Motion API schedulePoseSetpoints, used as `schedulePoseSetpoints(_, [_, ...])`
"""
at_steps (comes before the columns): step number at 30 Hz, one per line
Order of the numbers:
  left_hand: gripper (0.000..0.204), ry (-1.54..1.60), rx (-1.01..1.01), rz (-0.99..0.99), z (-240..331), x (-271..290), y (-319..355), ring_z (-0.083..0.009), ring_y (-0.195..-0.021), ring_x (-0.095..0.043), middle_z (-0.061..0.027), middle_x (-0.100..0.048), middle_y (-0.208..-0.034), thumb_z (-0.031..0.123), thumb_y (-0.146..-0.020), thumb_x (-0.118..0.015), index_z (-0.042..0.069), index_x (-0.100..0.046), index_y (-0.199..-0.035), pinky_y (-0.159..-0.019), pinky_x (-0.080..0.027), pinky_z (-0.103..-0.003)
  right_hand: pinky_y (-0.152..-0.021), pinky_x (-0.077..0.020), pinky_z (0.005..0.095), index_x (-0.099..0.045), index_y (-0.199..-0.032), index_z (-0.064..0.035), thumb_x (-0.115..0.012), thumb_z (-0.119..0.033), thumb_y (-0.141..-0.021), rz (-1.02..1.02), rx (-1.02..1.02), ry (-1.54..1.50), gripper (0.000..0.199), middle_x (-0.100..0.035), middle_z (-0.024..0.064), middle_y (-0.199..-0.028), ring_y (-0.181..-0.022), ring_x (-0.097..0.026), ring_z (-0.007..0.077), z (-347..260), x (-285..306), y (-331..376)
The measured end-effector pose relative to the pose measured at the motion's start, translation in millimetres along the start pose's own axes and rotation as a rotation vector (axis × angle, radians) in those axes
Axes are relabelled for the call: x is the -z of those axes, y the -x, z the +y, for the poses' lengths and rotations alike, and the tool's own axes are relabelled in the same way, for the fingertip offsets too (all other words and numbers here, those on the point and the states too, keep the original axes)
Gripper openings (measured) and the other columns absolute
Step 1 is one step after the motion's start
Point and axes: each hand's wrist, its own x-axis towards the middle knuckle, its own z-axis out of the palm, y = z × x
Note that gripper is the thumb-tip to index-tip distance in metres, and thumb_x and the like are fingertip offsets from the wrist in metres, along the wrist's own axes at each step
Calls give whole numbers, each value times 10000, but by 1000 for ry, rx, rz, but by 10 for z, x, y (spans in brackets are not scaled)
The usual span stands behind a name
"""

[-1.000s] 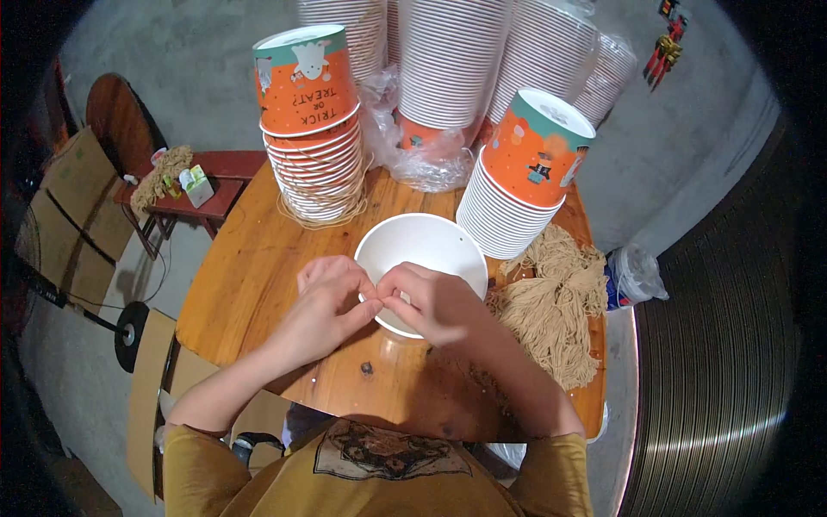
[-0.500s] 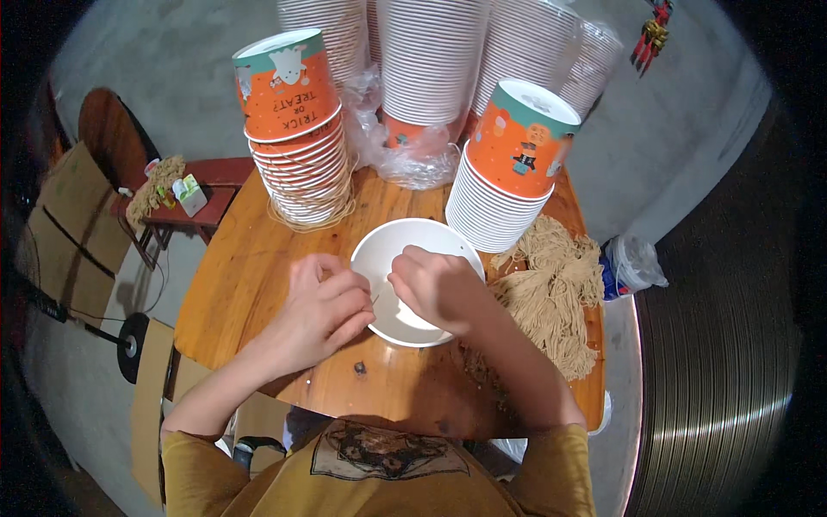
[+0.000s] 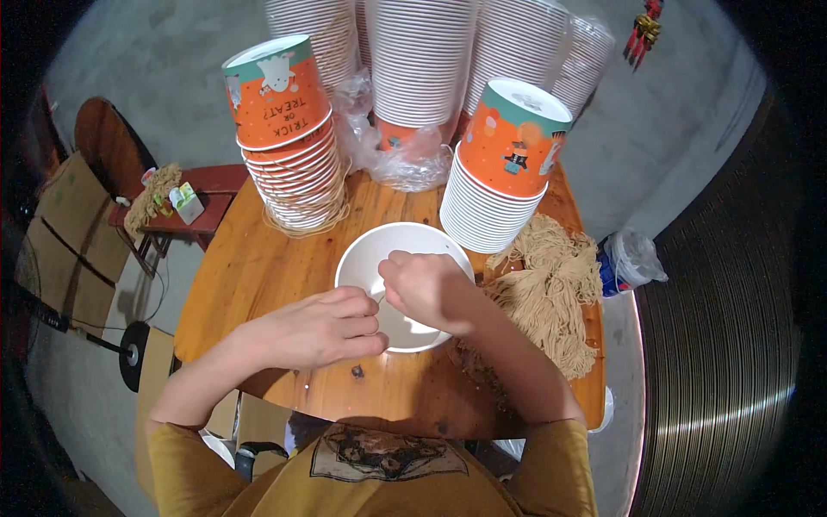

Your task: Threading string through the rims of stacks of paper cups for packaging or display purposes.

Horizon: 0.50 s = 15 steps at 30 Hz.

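A white paper bucket (image 3: pixel 362 250) stands with its mouth up near the middle of the wooden table, a small hole near its upper right rim. My left hand (image 3: pixel 332 327) is at the bucket's near left rim, fingers curled and closed. Over the opening, my right hand (image 3: pixel 426 289) is closed in a pinch. A short bit of thin string (image 3: pixel 380 299) shows between the fingertips of both hands; the rest of it is hidden by my fingers. To the right lies a heap of tan strings (image 3: pixel 547 297).
Upside-down orange-and-green buckets form a left stack (image 3: pixel 280 103) with string loops around it, and a right stack (image 3: pixel 508 155). Tall plastic-wrapped bucket stacks (image 3: pixel 422 65) stand behind. A red bench (image 3: pixel 211 181) is at left, a ribbed shutter (image 3: pixel 715 345) at right.
My left hand has turned flatter, its fingers now pointing right toward my right hand. The right hand has shifted slightly left. The bucket appears a little further left and nearer.
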Motion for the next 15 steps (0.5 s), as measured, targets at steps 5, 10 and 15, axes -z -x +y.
schedulePoseSetpoints(5, [162,-95,-21,-45,-85,51,17,-219,-1020,-519,-40,-501,-877,148,-763,-559,88,-512,-906,-935,-425,-344,-632,-501,407,-590,-834,-17,-592,-156,-849,245,14,-133,140,-607,148,-822,-712,-608,323,220,44,104])
schedulePoseSetpoints(10, [129,-384,194,-63,-364,110,331,-260,-1207,-476,-59,-560,-1123,176,-778,-565,121,-545,-893,-1032,-363,-438,-457,-288,203,-597,-805,-64,-511,-178,-904,185,-315,-1072,174,-488,-54,-652,-513,-408,64,244,479,273])
schedulePoseSetpoints(15, [221,-307,346,-12,-574,102,542,-315,-1252,-451,-112,-525,-1285,109,-811,-575,70,-601,-1028,-1029,-387,-420,-403,-202,182,-508,-837,-77,-450,-193,-967,329,-467,-1749,183,-310,-90,-609,-467,-248,13,290,550,442])
